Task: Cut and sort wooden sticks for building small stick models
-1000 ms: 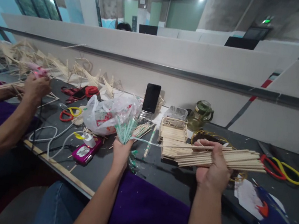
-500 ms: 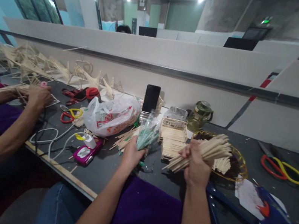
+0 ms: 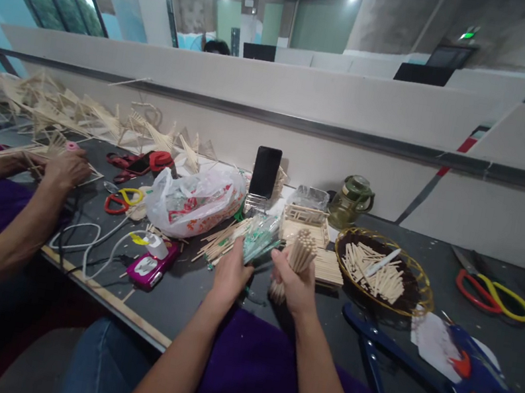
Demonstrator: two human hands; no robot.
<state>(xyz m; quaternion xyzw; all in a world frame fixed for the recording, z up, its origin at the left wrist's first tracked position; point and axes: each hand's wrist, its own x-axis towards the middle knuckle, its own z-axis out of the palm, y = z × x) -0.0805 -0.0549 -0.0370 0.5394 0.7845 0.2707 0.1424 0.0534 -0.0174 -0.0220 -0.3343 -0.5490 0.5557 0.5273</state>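
Observation:
My right hand (image 3: 295, 284) is closed round a bundle of thin wooden sticks (image 3: 301, 251), held nearly upright with the ends pointing at me. My left hand (image 3: 230, 275) is closed on a bunch of clear green-printed plastic wrappers (image 3: 260, 236). The two hands sit close together above the dark table (image 3: 185, 294). Behind them lie a small stick-built frame (image 3: 307, 221) and a flat stack of sticks (image 3: 328, 268). A round wicker basket (image 3: 419, 300) with short stick pieces stands to the right.
A white plastic bag (image 3: 196, 202), an upright black phone (image 3: 265, 171), a green teapot (image 3: 352, 201), a pink device (image 3: 150, 268) with white cables, scissors (image 3: 497, 296), a blue glue gun (image 3: 479, 373) and blue cutters (image 3: 385, 365) lie about. Another person's hands (image 3: 63, 166) work at left among stick models (image 3: 80, 112).
My right hand swung the stick bundle from lying level at the right to standing upright next to my left hand. My left hand drew slightly right with the wrappers.

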